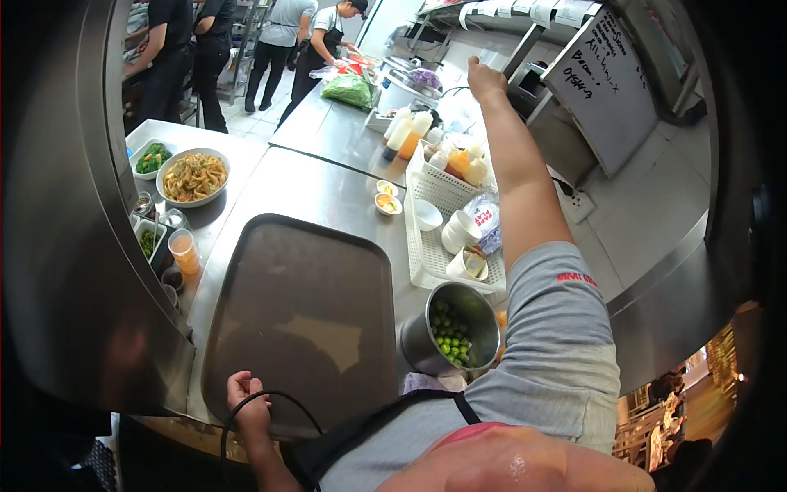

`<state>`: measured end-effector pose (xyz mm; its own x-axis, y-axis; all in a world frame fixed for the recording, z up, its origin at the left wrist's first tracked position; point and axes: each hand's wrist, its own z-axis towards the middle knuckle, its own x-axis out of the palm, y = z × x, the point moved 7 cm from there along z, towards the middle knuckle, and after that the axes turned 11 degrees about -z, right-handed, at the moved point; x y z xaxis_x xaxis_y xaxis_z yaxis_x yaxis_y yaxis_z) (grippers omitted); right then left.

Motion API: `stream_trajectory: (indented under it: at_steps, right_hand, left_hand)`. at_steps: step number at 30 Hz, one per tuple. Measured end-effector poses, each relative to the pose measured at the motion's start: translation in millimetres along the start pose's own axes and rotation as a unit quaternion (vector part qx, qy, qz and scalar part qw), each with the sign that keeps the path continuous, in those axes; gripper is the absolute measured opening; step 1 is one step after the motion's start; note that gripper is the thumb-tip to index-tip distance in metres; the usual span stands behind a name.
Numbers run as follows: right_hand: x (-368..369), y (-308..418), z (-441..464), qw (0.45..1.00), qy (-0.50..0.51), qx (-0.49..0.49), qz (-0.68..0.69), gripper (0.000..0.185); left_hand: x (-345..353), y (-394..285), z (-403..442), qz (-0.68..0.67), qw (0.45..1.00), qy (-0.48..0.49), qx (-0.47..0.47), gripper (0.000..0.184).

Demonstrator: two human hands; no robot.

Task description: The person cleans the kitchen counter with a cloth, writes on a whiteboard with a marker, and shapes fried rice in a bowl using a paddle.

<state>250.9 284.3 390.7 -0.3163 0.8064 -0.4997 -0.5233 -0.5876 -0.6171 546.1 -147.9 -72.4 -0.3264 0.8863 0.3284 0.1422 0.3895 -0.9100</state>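
My left hand (248,399) is at the near left edge of a brown serving tray (303,279), with its fingers loosely apart and nothing visible in them. A black cable (283,394) loops across that hand. My right arm stretches far forward over the counter. My right hand (489,80) is closed near the metal post below the shelf; what it holds, if anything, is hidden. Under that arm stands a white plastic basket (426,246) with white cups (461,230) and sauce bottles. A metal pot (426,340) of small green limes (449,332) stands right of the tray.
On the left are a bowl of noodles (193,177), a dish of greens (152,158) and an orange drink (184,251). Two small sauce cups (388,202) sit beyond the tray. Paper slips (545,11) hang above a whiteboard (602,90). Several people work at the back.
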Motion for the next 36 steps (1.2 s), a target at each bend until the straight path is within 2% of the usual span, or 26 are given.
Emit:
stream_trajectory:
  at_steps: [2,6,9,15,18,27,30,36]
  right_hand:
    - [-7.7,-0.6,1.9,0.998,-0.046,0.007,0.032,0.021]
    - [-0.9,-1.3,6.3,0.998,-0.046,0.017,0.027,0.022]
    - [1.9,4.8,4.9,0.996,-0.073,0.017,-0.042,0.022]
    - [23.5,23.0,1.5,0.988,-0.103,-0.061,-0.098,0.022]
    - [14.9,17.3,-6.6,0.995,-0.072,-0.032,-0.054,0.021]
    - [29.9,18.4,3.4,0.992,-0.027,0.027,-0.118,0.023]
    - [25.4,16.0,2.8,0.993,-0.058,0.046,-0.095,0.022]
    - [3.2,10.9,1.6,0.994,-0.107,0.023,-0.010,0.024]
  left_hand:
    - [0.6,-1.2,-0.4,-0.003,1.000,-0.013,-0.017,0.011]
    - [2.6,-4.1,-1.1,0.003,1.000,-0.003,0.008,0.010]
    - [2.7,-3.8,-0.7,0.007,1.000,0.000,0.012,0.009]
    - [1.6,-2.6,-1.5,-0.003,1.000,-0.010,0.005,0.009]
    - [2.4,-5.1,-2.4,-0.012,1.000,-0.011,0.015,0.008]
    - [0.6,-3.2,-1.2,-0.001,1.000,-0.016,0.015,0.010]
    - [1.2,-3.4,-1.7,-0.006,1.000,-0.016,0.013,0.010]
    - [0.5,-0.9,0.5,0.001,1.000,-0.009,0.017,0.010]
